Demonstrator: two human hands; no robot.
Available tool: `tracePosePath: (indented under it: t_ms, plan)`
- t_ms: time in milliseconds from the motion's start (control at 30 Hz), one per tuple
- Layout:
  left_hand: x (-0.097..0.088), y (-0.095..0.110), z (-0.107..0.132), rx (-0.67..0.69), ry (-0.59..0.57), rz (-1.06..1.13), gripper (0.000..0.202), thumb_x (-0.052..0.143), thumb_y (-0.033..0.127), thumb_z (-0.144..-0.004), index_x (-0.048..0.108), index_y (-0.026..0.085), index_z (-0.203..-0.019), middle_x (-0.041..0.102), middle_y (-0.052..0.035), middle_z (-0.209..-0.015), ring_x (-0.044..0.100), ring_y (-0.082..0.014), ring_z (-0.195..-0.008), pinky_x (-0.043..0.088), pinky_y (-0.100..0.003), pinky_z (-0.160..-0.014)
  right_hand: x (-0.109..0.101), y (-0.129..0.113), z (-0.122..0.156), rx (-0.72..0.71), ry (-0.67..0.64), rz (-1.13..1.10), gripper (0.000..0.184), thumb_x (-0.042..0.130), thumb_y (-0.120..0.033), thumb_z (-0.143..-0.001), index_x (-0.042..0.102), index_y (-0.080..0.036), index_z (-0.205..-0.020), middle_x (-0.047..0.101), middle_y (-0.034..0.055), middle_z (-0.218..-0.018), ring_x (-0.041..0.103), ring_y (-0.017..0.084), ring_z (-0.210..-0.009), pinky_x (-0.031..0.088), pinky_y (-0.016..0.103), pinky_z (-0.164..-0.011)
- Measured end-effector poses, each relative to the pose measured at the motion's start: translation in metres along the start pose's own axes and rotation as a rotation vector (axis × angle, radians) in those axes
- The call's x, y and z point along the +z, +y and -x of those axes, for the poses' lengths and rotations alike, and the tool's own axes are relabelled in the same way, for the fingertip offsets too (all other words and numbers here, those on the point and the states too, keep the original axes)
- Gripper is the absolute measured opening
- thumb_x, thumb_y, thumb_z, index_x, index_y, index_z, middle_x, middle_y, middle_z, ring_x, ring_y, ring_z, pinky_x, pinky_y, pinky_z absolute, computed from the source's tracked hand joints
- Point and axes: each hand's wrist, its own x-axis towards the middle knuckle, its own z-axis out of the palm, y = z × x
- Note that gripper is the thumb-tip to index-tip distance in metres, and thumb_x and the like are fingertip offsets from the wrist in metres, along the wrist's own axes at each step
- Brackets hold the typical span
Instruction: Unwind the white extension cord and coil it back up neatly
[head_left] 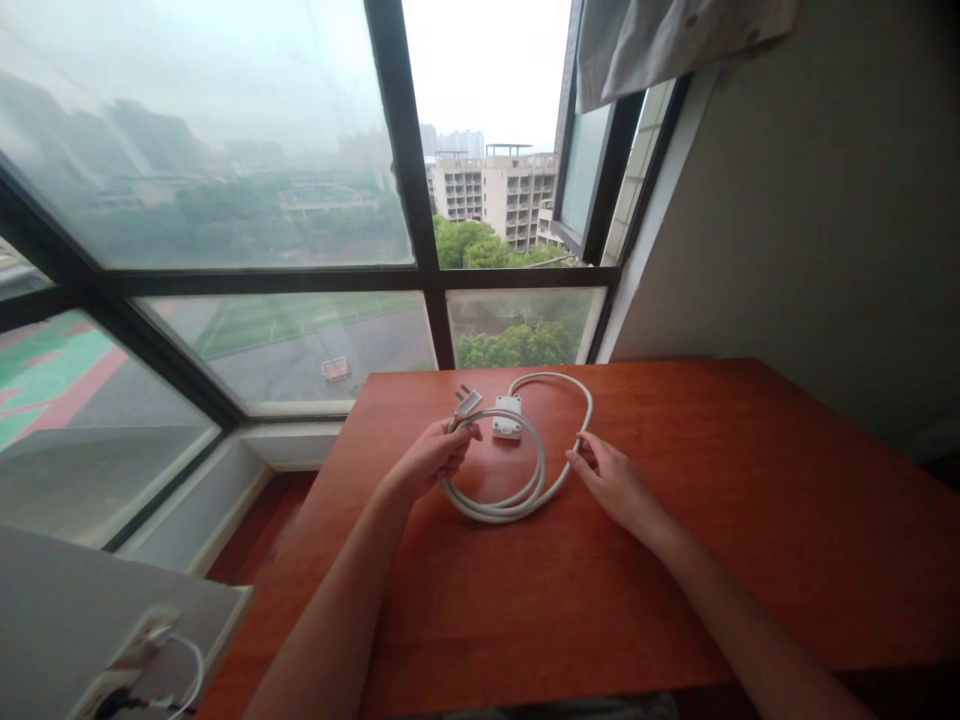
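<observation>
A white power cord (541,470) lies partly coiled over the wooden table. My left hand (442,455) is closed around the coiled loops near the plug (469,402), whose metal prongs point up and away from me. On the right, my right hand (609,475) pinches the loose run of the same cord between thumb and fingers. The cord curves back from there to a small white socket block (507,417), which rests on the table between my hands, a little beyond the coil.
The reddish-brown table (675,420) reaches to the windows. A dark-framed window sash (589,180) stands open at the back right, under a hanging curtain (675,45). At the lower left, a wall outlet (150,640) has a white cable plugged in.
</observation>
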Motion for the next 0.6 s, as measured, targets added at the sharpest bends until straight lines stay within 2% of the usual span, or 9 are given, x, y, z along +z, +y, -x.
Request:
tracePosePath:
  t_ms: [100, 167, 233, 333, 433, 500, 600]
  plan:
    - [0.004, -0.001, 0.0, 0.033, 0.003, -0.027, 0.026, 0.066, 0.039, -0.077, 0.055, 0.016, -0.083, 0.029, 0.0106, -0.051, 0.02, -0.0027, -0.037, 0.013, -0.015, -0.033, 0.016, -0.009, -0.007, 0.13, 0.027, -0.277, 0.061, 0.052, -0.06, -0.083, 0.05, -0.016, -0.127, 0.064, 0.0147, -0.112, 0.067, 0.022, -0.08, 0.052, 0.033, -0.07]
    - [0.007, -0.002, -0.001, 0.066, 0.016, -0.055, 0.025, 0.065, 0.038, -0.077, 0.056, 0.016, -0.082, 0.029, 0.0107, -0.05, 0.02, -0.0029, -0.036, 0.015, -0.015, -0.034, 0.025, -0.014, -0.012, 0.15, 0.002, -0.388, 0.064, 0.055, -0.062, -0.08, 0.051, -0.017, -0.124, 0.064, 0.0131, -0.109, 0.067, 0.021, -0.077, 0.052, 0.031, -0.065]
    - [0.01, -0.005, -0.004, 0.101, 0.041, -0.113, 0.022, 0.063, 0.036, -0.077, 0.057, 0.015, -0.082, 0.03, 0.0106, -0.048, 0.022, -0.0037, -0.036, 0.017, -0.015, -0.035, 0.035, -0.018, -0.016, 0.139, -0.005, -0.403, 0.065, 0.063, -0.059, -0.074, 0.051, -0.017, -0.123, 0.065, 0.0113, -0.105, 0.065, 0.021, -0.076, 0.052, 0.031, -0.064]
    - [0.011, -0.013, -0.013, 0.177, 0.113, -0.232, 0.017, 0.059, 0.032, -0.078, 0.059, 0.015, -0.079, 0.032, 0.0095, -0.046, 0.026, -0.0055, -0.037, 0.021, -0.017, -0.037, 0.046, -0.022, -0.021, 0.126, 0.001, -0.378, 0.069, 0.072, -0.041, -0.069, 0.046, -0.018, -0.129, 0.064, 0.0085, -0.1, 0.063, 0.018, -0.071, 0.053, 0.03, -0.062]
    - [0.009, -0.022, -0.027, 0.33, 0.194, -0.339, 0.012, 0.058, 0.026, -0.074, 0.06, 0.014, -0.07, 0.043, 0.0054, -0.051, 0.037, -0.0077, -0.046, 0.029, -0.018, -0.045, 0.052, -0.026, -0.022, 0.134, -0.033, -0.481, 0.062, 0.064, -0.033, -0.074, 0.042, -0.02, -0.131, 0.064, 0.0034, -0.089, 0.061, 0.014, -0.058, 0.051, 0.027, -0.053]
    - [0.008, -0.027, -0.033, 0.421, 0.235, -0.398, 0.013, 0.059, 0.024, -0.072, 0.059, 0.014, -0.064, 0.051, 0.0024, -0.058, 0.045, -0.0098, -0.055, 0.033, -0.019, -0.053, 0.051, -0.03, -0.02, 0.134, -0.074, -0.602, 0.052, 0.059, -0.037, -0.078, 0.045, -0.019, -0.124, 0.062, -0.0007, -0.079, 0.058, 0.012, -0.05, 0.048, 0.025, -0.048]
    - [0.01, -0.028, -0.034, 0.455, 0.282, -0.462, 0.016, 0.059, 0.026, -0.073, 0.057, 0.015, -0.062, 0.054, 0.0017, -0.061, 0.047, -0.0113, -0.059, 0.034, -0.02, -0.057, 0.044, -0.038, -0.015, 0.146, -0.143, -0.796, 0.045, 0.061, -0.046, -0.078, 0.05, -0.018, -0.111, 0.057, -0.0047, -0.069, 0.055, 0.011, -0.046, 0.046, 0.023, -0.043]
